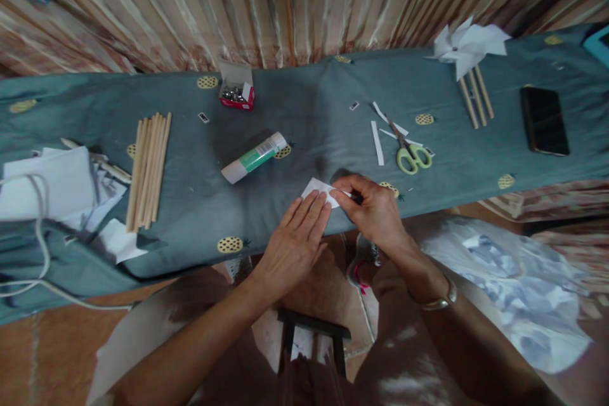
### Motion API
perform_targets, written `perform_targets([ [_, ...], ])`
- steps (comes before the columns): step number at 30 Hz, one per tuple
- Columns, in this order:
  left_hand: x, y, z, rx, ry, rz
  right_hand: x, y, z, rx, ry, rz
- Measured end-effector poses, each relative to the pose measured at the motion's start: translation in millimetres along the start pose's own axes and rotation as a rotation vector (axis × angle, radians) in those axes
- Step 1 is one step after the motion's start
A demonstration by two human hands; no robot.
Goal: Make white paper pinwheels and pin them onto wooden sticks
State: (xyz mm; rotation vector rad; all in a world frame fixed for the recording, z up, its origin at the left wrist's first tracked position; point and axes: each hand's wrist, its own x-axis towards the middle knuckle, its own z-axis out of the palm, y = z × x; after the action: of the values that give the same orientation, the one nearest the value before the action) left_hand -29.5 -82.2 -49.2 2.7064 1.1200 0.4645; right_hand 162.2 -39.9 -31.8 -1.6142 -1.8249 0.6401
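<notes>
A small folded piece of white paper lies near the front edge of the cloth-covered table. My left hand rests flat on it, fingers stretched out. On the paper's right corner, my right hand pinches between thumb and forefinger. Beyond the hands lies a glue stick with a green label. Scissors with light green handles sit to the right, among narrow white paper strips. Part of the paper is hidden under my fingers.
Wooden sticks and stacked white paper lie left, beside a white cable. An open red box of small metal pieces stands behind. Paper pinwheels on sticks and a phone lie right. A plastic bag hangs below.
</notes>
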Motion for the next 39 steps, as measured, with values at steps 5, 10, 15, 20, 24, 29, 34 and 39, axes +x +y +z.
perform_targets([
  [5,0,0,0.9,0.004,-0.004,0.003,0,-2,0,-0.026,-0.01,0.008],
  [10,1,0,0.5,0.02,-0.009,-0.005,1,-4,1,-0.056,-0.005,-0.025],
  [15,1,0,-0.3,0.022,-0.013,-0.001,0,-3,1,-0.086,0.0,-0.066],
  [20,2,1,-0.4,0.012,-0.033,-0.02,-1,-4,3,-0.16,0.034,-0.132],
  [24,2,1,-1.8,0.031,-0.023,-0.014,-7,-4,3,-0.178,0.074,-0.172],
  [29,2,0,-2.1,0.028,-0.021,-0.004,-14,-2,2,-0.18,0.073,-0.159],
  [34,-2,-3,-1.7,0.021,-0.03,0.001,-19,7,0,-0.187,0.081,-0.17],
  [39,-14,-12,-12.2,0.06,-0.002,-0.012,-23,19,-8,-0.197,0.098,-0.176],
])
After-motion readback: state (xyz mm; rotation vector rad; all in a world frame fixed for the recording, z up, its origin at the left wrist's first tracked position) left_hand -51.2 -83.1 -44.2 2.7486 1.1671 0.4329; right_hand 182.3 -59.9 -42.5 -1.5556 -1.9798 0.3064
